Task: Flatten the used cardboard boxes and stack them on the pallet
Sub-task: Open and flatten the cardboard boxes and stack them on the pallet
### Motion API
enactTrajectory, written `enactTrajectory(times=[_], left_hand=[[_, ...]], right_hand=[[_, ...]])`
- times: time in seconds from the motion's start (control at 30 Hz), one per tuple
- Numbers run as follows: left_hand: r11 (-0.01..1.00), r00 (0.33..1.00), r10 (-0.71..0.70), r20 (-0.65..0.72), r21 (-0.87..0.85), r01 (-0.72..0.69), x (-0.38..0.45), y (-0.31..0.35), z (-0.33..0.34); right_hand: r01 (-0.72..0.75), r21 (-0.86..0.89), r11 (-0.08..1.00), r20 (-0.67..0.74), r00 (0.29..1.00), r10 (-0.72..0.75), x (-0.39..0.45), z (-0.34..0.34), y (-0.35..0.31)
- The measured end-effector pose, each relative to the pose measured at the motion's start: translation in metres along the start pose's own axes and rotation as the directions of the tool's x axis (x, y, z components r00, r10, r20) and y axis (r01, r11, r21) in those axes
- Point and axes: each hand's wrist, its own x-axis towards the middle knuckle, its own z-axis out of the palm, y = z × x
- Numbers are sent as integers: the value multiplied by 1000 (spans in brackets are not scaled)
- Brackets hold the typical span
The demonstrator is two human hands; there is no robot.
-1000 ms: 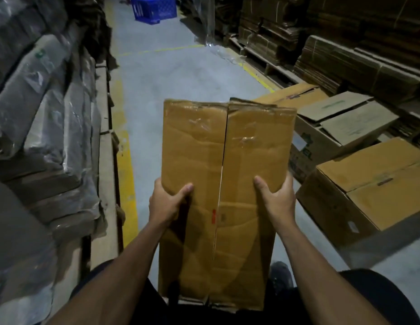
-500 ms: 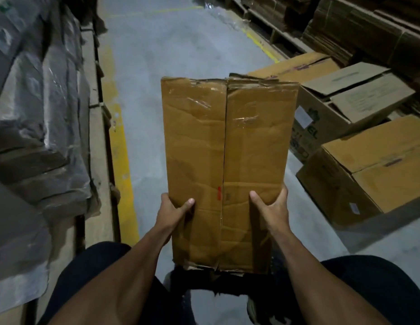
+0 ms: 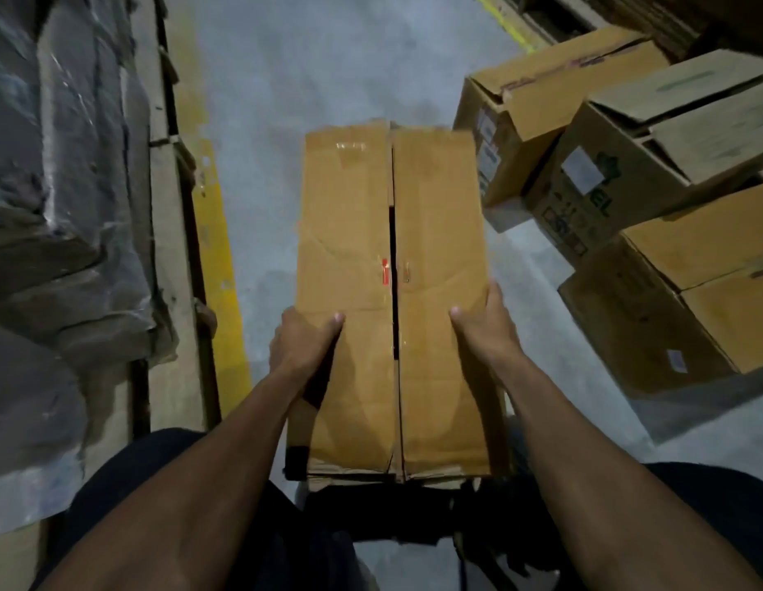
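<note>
I have just one camera, worn on the person's head. It looks forward and steeply down, very near both arms. The cardboard box (image 3: 392, 300) fills the middle, with grey floor (image 3: 328, 70) past the fingers (image 3: 335, 319).

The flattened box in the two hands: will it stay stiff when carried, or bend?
The flattened box probably stays fairly stiff lengthwise, since its far end stands out unsupported beyond the left hand and right hand. It may fold along the open center seam. Creases and worn edges suggest softened, likely light cardboard.
</note>
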Motion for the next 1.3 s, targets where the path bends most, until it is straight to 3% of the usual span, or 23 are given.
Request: enactTrajectory(times=[0.1, 0.3, 0.47, 0.57, 0.6, 0.67, 0.73, 0.8, 0.83, 0.9, 0.97, 1.03, 1.13, 1.2, 1.23, 1.3], left_hand=[[997, 982, -69, 176, -28, 75, -1, -35, 20], [996, 991, -61, 118, 66, 53, 10, -38, 30], [1000, 997, 15, 71, 14, -16, 26, -26, 34], [976, 983, 180, 47, 115, -184, 26, -30, 41], [928, 961, 275, 38, 249, -276, 24, -32, 44], [718, 850, 511, 126, 481, -503, 19, -27, 49], [446, 656, 658, 370, 510, -735, 18, -13, 52], [162, 449, 655, 608, 467, -869, 20, 4, 53], [8, 350, 635, 689, 447, -895, 24, 12, 53], [-231, 227, 580, 782, 426, -875, 31, 26, 49], [-367, 146, 552, 821, 396, -842, 35, 43, 41], [-409, 67, 569, 820, 352, -842, 33, 63, 27], [-382, -10, 611, 792, 284, -879, 30, 82, -6], [-433, -35, 637, 770, 320, -843, 33, 81, -32], [-448, -2, 625, 780, 358, -819, 32, 81, -45], [-445, 173, 541, 823, 455, -772, 26, 78, -67]], right_hand=[[-117, -176, 977, 129, 982, 141, -6, 25, 37], [-128, -224, 966, 56, 988, 144, 8, 35, 50], [-87, -223, 971, -10, 996, 87, 18, 37, 43], [-40, -287, 957, 26, 998, 50, 17, 42, 48], [-35, -318, 947, 31, 998, 47, 16, 42, 49], [-48, -362, 931, 22, 998, 60, 17, 44, 48], [-61, -385, 921, 7, 998, 69, 18, 45, 45], [-60, -391, 918, -2, 998, 65, 18, 47, 46], [-61, -393, 918, -7, 998, 64, 18, 48, 46], [-67, -396, 916, -17, 998, 65, 19, 49, 46], [-73, -408, 910, -22, 997, 70, 20, 49, 45], [-72, -418, 905, -18, 997, 72, 20, 49, 44], [-66, -412, 909, -4, 997, 71, 18, 48, 44], [-60, -399, 915, 2, 998, 67, 16, 47, 44], [-61, -394, 917, 3, 998, 68, 16, 47, 44], [-67, -391, 918, 0, 997, 73, 16, 47, 44]])
